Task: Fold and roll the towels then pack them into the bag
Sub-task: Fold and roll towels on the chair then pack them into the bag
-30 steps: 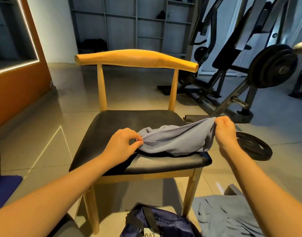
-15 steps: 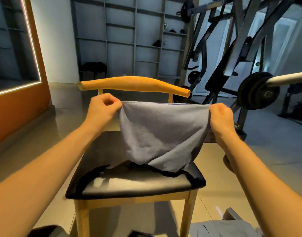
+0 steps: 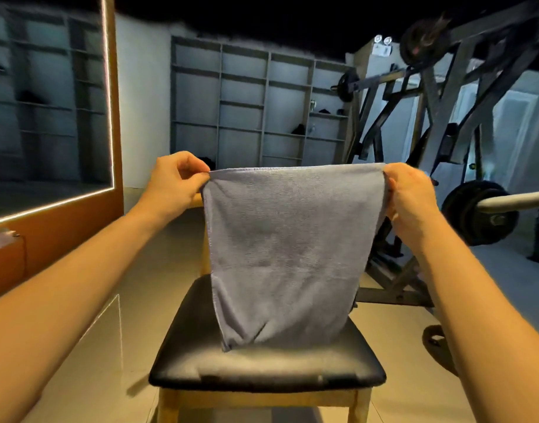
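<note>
A: How do the hands grip?

B: The left hand (image 3: pixel 173 181) pinches the top left corner of the towel (image 3: pixel 286 245) between thumb and curled fingers. The right hand (image 3: pixel 410 199) holds the top right corner, with its fingers curled round the bunched edge.

A: And where is the towel?

B: It is grey and held up in the air between both hands, its top edge stretched nearly straight. It hangs flat and narrows slightly toward the bottom, where a small fold shows near the lower left corner.

A: Does it touch anything below?

B: Its lower edge hangs over the seat (image 3: pixel 262 370) of a chair (image 3: pixel 262 398). Whether it touches the cushion, I cannot tell. The seat is black and padded, on a light wooden frame. The towel hides most of the backrest, and only a bit of wood shows just beside the left hand.

A: What lies further out?

B: Far behind, grey shelving (image 3: pixel 247 108) stands against the wall, with a few dark items too small to identify. On the right is a weight machine (image 3: pixel 430 117) with dark slanted beams, and near it a barbell (image 3: pixel 479 212) loaded with black plates. A weight plate (image 3: pixel 436 340) lies on the floor (image 3: pixel 134 300) right of the chair, partly behind the right forearm. On the left is a mirror (image 3: pixel 48 102) edged by a bright light strip.
</note>
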A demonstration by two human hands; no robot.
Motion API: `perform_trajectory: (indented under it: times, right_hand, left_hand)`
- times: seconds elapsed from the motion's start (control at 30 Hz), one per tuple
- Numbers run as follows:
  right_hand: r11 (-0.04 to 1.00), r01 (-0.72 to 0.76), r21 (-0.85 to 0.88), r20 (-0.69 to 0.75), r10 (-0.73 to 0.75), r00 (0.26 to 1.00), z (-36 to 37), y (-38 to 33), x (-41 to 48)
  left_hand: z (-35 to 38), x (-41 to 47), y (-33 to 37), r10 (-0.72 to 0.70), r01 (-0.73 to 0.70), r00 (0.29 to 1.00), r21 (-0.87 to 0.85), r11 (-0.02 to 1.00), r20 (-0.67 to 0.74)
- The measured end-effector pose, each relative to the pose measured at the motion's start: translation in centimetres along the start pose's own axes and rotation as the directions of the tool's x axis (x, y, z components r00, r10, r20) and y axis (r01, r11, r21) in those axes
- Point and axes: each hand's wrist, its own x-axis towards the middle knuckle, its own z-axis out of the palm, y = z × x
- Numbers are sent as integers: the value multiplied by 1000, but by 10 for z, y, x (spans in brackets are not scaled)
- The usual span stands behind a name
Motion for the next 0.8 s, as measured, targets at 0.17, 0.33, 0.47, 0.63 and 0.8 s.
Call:
perform_trajectory:
  times: [0.17, 0.33, 0.47, 0.63, 0.8]
  right_hand:
    - [996, -28, 81, 86, 21, 996, -10, -6, -11]
    - [969, -180, 171, 330, 116, 937, -29, 18, -17]
    - [933, -277, -228, 152, 315, 937, -17, 82, 11]
    - [773, -326, -544, 59, 423, 904, 1, 199, 26]
    - [675, -411, -613, -50, 485, 873, 26, 286, 49]
  left_hand:
    - [-19, 2, -3, -186, 265, 954, -364, 893, 236]
    - [-16, 0, -29, -167, 479, 849, -594, 647, 502]
    - [24, 2, -76, -414, 563, 763, -197, 803, 497]
    - [90, -11, -158, -610, 559, 664, 254, 789, 432]
    - [144, -17, -227, -603, 497, 704, 346, 796, 376]
